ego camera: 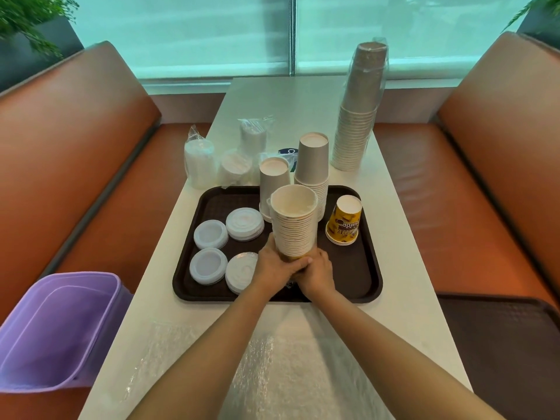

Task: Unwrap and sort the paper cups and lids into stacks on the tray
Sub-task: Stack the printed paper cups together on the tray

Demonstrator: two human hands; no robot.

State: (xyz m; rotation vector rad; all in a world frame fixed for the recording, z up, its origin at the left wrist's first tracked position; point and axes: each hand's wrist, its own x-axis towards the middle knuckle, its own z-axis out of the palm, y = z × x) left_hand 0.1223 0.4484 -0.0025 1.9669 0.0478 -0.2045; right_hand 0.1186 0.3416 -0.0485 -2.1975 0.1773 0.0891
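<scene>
Both hands hold an upright stack of nested paper cups (293, 225) above the dark brown tray (357, 277), its open mouth facing me. My left hand (272, 265) and my right hand (315, 272) grip its yellow bottom end from either side. On the tray stand two grey upside-down cup stacks (274, 180) (312, 165), a yellow printed upside-down cup stack (344, 221) and several piles of white lids (210, 234) (245, 224) (208, 266) (241, 272).
A tall wrapped stack of brown cups (359, 107) stands on the white table at the back right. Wrapped lid packs (198, 163) (253, 137) sit behind the tray. Clear plastic wrap (272, 365) lies on the near table. A purple bin (57, 328) is at the left.
</scene>
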